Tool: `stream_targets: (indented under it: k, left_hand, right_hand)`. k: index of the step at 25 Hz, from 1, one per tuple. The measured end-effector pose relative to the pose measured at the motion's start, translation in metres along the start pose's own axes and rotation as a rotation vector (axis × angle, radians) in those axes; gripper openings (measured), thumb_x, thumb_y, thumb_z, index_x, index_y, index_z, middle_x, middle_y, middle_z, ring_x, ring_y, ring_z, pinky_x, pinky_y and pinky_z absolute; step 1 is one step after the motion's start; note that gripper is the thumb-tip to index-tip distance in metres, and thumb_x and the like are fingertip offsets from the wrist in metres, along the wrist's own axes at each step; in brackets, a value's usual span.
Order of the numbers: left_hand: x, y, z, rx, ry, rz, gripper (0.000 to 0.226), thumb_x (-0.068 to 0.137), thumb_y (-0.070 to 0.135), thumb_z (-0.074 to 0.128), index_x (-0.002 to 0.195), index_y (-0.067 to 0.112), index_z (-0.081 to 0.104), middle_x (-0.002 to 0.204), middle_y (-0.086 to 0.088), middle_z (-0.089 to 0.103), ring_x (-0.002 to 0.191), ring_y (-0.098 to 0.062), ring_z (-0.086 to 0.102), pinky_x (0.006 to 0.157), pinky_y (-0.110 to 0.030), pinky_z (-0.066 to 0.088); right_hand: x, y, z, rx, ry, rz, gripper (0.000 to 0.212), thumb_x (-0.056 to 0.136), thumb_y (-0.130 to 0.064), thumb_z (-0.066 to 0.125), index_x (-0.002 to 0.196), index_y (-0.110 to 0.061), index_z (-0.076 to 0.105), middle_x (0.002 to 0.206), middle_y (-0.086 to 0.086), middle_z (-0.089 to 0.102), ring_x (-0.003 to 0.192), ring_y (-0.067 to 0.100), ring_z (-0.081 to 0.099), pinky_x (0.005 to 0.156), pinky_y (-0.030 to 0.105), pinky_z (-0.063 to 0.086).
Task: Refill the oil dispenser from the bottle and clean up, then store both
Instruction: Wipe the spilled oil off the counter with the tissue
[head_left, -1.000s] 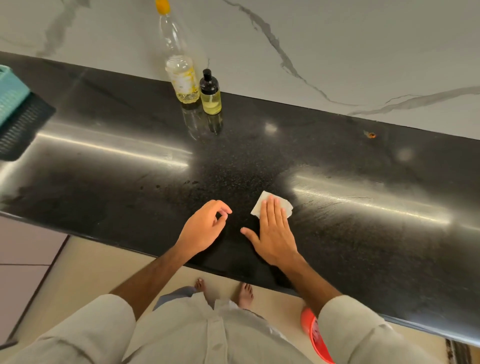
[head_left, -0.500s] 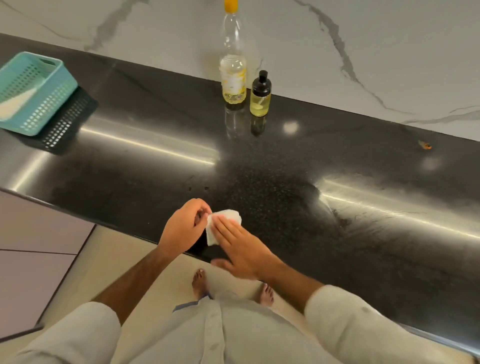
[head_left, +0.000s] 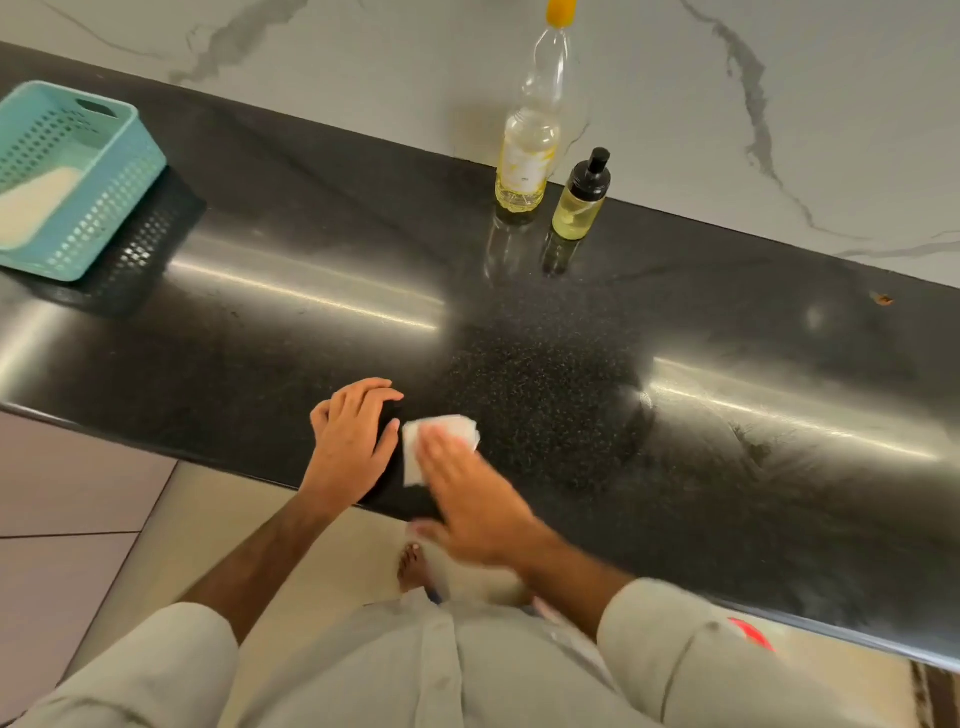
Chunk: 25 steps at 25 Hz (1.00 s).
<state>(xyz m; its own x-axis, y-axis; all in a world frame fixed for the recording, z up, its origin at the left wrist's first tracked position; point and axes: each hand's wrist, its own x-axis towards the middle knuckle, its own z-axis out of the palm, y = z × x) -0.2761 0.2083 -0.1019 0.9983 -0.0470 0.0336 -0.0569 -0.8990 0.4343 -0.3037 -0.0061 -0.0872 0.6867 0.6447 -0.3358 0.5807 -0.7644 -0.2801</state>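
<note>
A tall clear oil bottle (head_left: 525, 161) with a yellow cap stands at the back of the black countertop (head_left: 260, 322), against the marble wall. Right beside it stands the small oil dispenser (head_left: 577, 205) with a black pump top and yellow oil inside. Near the front edge lies a folded white tissue (head_left: 444, 428). My right hand (head_left: 475, 506) presses flat on the tissue, blurred by motion. My left hand (head_left: 353, 441) rests on the counter just left of the tissue, holding nothing, fingers loosely spread.
A teal perforated basket (head_left: 111, 171) sits at the far left of the counter with something pale inside. A small orange speck (head_left: 882, 299) lies at the back right. A red object (head_left: 750, 634) shows on the floor below the counter edge.
My right hand has dragged the tissue leftward along the front edge. My left hand pinched the tissue half a second ago and now lies flat beside it.
</note>
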Motion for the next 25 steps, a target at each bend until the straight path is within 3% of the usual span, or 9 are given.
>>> stream_targets:
  k: [2, 5, 9, 10, 13, 16, 18, 22, 25]
  left_hand:
    - [0.006, -0.011, -0.002, 0.006, -0.014, 0.022, 0.03, 0.098, 0.03, 0.053, 0.128, 0.028, 0.055, 0.142, 0.005, 0.049, 0.132, -0.017, 0.043, 0.104, -0.039, 0.025]
    - [0.011, -0.019, 0.0, 0.021, -0.039, 0.077, 0.033, 0.097, 0.024, 0.062, 0.129, 0.026, 0.056, 0.142, 0.004, 0.049, 0.133, -0.018, 0.044, 0.106, -0.041, 0.026]
    - [0.012, -0.022, 0.0, -0.001, -0.05, 0.106, 0.033, 0.098, 0.024, 0.062, 0.13, 0.025, 0.055, 0.143, 0.005, 0.048, 0.135, -0.017, 0.043, 0.109, -0.039, 0.024]
    - [0.012, -0.023, 0.0, -0.01, -0.046, 0.11, 0.033, 0.098, 0.024, 0.061, 0.13, 0.025, 0.055, 0.143, 0.004, 0.049, 0.135, -0.017, 0.043, 0.11, -0.039, 0.023]
    - [0.012, -0.027, -0.002, -0.058, -0.007, 0.105, 0.032, 0.1, 0.03, 0.051, 0.132, 0.025, 0.054, 0.143, 0.005, 0.05, 0.135, -0.016, 0.044, 0.109, -0.037, 0.023]
    - [0.019, -0.029, -0.007, -0.147, 0.034, 0.088, 0.036, 0.1, 0.035, 0.044, 0.132, 0.026, 0.055, 0.143, 0.007, 0.051, 0.134, -0.014, 0.044, 0.108, -0.036, 0.024]
    - [0.026, -0.027, -0.008, -0.164, 0.015, 0.102, 0.036, 0.1, 0.034, 0.044, 0.133, 0.027, 0.054, 0.144, 0.008, 0.05, 0.135, -0.013, 0.044, 0.109, -0.037, 0.024]
    - [0.039, -0.013, 0.0, -0.096, -0.074, 0.231, 0.035, 0.1, 0.035, 0.044, 0.134, 0.028, 0.053, 0.146, 0.009, 0.046, 0.136, -0.012, 0.042, 0.111, -0.033, 0.019]
    - [0.045, 0.007, 0.013, -0.017, -0.166, 0.347, 0.039, 0.101, 0.04, 0.04, 0.137, 0.029, 0.052, 0.149, 0.009, 0.043, 0.14, -0.011, 0.039, 0.117, -0.038, 0.016]
  right_hand:
    - [-0.03, -0.006, 0.002, -0.036, -0.05, -0.082, 0.096, 0.099, -0.068, 0.036, 0.162, -0.006, -0.003, 0.169, 0.012, -0.012, 0.156, 0.025, -0.016, 0.126, 0.039, -0.007]
    - [-0.057, 0.068, -0.014, 0.081, -0.033, 0.204, 0.103, 0.094, -0.067, 0.052, 0.163, -0.008, 0.002, 0.171, 0.011, 0.001, 0.158, 0.025, 0.001, 0.123, 0.028, -0.006]
    - [0.001, 0.159, -0.057, 0.027, 0.135, 0.544, 0.108, 0.093, -0.079, 0.013, 0.158, 0.008, 0.013, 0.166, 0.027, 0.016, 0.155, 0.039, 0.014, 0.128, 0.042, 0.006]
    - [0.03, 0.148, -0.065, 0.018, 0.156, 0.557, 0.107, 0.094, -0.077, 0.018, 0.155, 0.01, 0.019, 0.162, 0.029, 0.024, 0.152, 0.042, 0.021, 0.127, 0.047, 0.013]
    - [0.081, 0.056, -0.054, 0.049, 0.176, 0.335, 0.096, 0.094, -0.063, 0.051, 0.156, 0.004, 0.022, 0.161, 0.025, 0.029, 0.151, 0.039, 0.023, 0.128, 0.043, 0.012]
    - [0.039, -0.031, -0.018, -0.046, -0.008, -0.061, 0.093, 0.1, -0.063, 0.044, 0.162, -0.004, 0.008, 0.17, 0.016, 0.003, 0.158, 0.026, -0.007, 0.124, 0.033, -0.015]
    - [-0.004, -0.02, -0.006, -0.038, -0.068, -0.116, 0.092, 0.102, -0.065, 0.038, 0.163, -0.009, -0.002, 0.17, 0.01, -0.011, 0.156, 0.02, -0.018, 0.123, 0.033, -0.017]
    - [-0.069, 0.1, -0.012, 0.137, 0.006, 0.352, 0.101, 0.094, -0.066, 0.05, 0.163, -0.007, 0.006, 0.17, 0.012, 0.003, 0.158, 0.026, 0.001, 0.128, 0.035, 0.001]
    - [-0.079, 0.217, -0.045, 0.14, 0.095, 0.72, 0.104, 0.093, -0.07, 0.03, 0.159, 0.005, 0.003, 0.169, 0.023, -0.001, 0.157, 0.032, -0.004, 0.127, 0.039, -0.005]
